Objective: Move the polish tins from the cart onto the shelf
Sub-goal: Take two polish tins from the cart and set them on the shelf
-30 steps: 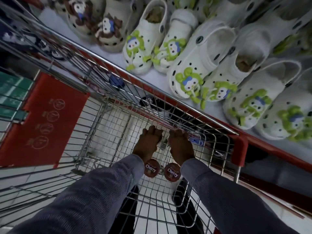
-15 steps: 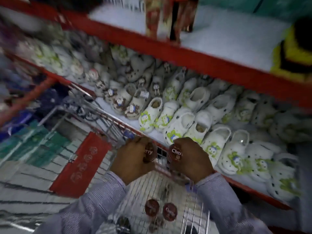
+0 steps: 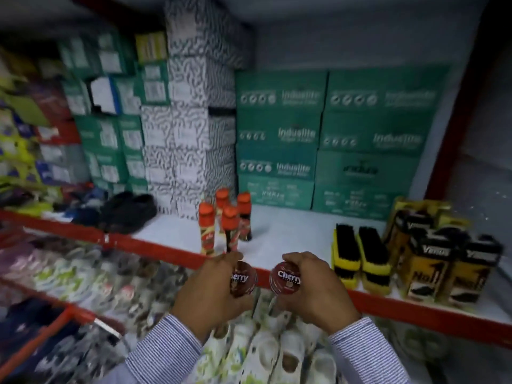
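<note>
My left hand grips a round dark-red polish tin with "Cherry" on its lid. My right hand grips a second, matching polish tin. Both tins are held side by side, lids facing me, just in front of the red front edge of the white shelf. A bare patch of shelf lies directly beyond the tins. The cart is out of view.
Orange-capped polish bottles stand on the shelf left of the bare patch. Yellow-backed brushes and yellow-black boxes stand to the right. Green and patterned boxes are stacked behind. White clogs fill the lower shelf.
My view has swung up from the cart to the upper shelf. Both hands have lifted out of the cart, each with a tin, and now hold them at the shelf's front edge.
</note>
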`<state>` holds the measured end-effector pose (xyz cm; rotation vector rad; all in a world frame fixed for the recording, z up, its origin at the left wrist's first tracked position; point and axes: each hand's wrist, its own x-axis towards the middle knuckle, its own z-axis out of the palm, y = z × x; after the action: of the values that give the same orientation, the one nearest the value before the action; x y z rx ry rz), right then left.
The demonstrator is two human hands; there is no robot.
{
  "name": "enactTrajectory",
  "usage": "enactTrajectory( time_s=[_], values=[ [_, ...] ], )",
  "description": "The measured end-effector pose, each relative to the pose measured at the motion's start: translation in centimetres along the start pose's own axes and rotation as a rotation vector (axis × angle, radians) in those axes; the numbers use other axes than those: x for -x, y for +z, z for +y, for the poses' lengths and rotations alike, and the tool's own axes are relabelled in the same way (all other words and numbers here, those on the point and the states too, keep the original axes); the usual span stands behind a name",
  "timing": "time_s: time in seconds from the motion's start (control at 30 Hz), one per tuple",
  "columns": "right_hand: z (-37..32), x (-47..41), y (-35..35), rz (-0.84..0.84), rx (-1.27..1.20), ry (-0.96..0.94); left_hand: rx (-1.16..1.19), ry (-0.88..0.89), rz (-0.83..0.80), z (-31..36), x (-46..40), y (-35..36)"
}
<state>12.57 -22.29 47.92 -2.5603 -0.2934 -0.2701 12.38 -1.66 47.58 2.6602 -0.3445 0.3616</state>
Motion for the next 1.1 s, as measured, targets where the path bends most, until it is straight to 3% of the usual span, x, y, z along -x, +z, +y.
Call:
enactTrajectory(
  time_s=[0.2,0.53,0.97,1.1],
  values=[
    [2.7,-5.8,-1.9,0.107,-0.037,0.102,0.029,0.012,-0.026,1.9,-8.2,1.1],
    [7.3,-14.2,1.3,-0.027,0.004,0.239,-0.054,-0.041,-0.189,0.5,-19.1,7.5],
    [8.7,-15.5,2.7,-0.134,0.091,0.269,-0.025,-0.058,-0.242,-0.1,-20.1,9.3],
    [7.6,-12.1,1.9,-0.010,0.087,0.133,-0.052,0.029,-0.191,1.2,-16.9,7.0]
  ],
)
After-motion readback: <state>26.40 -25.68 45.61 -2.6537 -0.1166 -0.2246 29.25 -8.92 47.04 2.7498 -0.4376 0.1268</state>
